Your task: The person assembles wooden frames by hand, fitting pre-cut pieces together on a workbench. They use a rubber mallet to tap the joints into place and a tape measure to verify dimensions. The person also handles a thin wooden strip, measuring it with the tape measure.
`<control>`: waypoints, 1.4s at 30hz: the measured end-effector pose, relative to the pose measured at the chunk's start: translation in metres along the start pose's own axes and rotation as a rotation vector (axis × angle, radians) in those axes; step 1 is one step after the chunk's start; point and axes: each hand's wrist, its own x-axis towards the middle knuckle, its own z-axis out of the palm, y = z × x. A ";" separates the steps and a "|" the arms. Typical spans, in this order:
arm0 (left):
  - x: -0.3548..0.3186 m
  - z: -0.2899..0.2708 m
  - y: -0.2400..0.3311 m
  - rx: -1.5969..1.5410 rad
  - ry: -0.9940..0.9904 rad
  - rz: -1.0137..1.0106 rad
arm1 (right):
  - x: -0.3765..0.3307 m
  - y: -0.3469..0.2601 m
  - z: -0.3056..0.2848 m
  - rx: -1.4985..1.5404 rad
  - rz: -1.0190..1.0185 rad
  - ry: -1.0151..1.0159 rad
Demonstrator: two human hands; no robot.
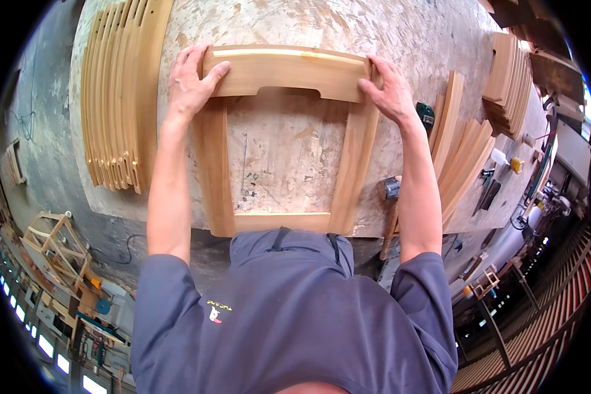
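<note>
A wooden frame (279, 69) of four light boards lies flat on the chipboard workbench (276, 151): a wide top rail with a notch cut in its lower edge, two side legs and a thin bottom rail. My left hand (192, 77) grips the frame's top left corner, thumb laid across the rail. At the top right corner my right hand (391, 90) holds the joint between rail and side leg.
A row of curved wooden slats (119, 92) stands on edge at the bench's left. More boards (463, 157) lean at the right, with another stack (509, 79) behind. A hammer (389, 197) lies by the right edge. A wooden chair frame (56, 246) stands on the floor, lower left.
</note>
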 end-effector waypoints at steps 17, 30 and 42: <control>0.002 -0.088 0.017 -0.681 -0.319 -0.229 | -0.010 -0.027 -0.064 0.406 0.200 -0.153; -0.093 -0.188 0.098 -1.026 -0.056 -0.066 | -0.113 -0.105 -0.149 0.866 0.040 0.087; -0.220 -0.252 0.137 -0.793 0.332 0.466 | -0.250 -0.157 -0.188 0.630 -0.560 0.578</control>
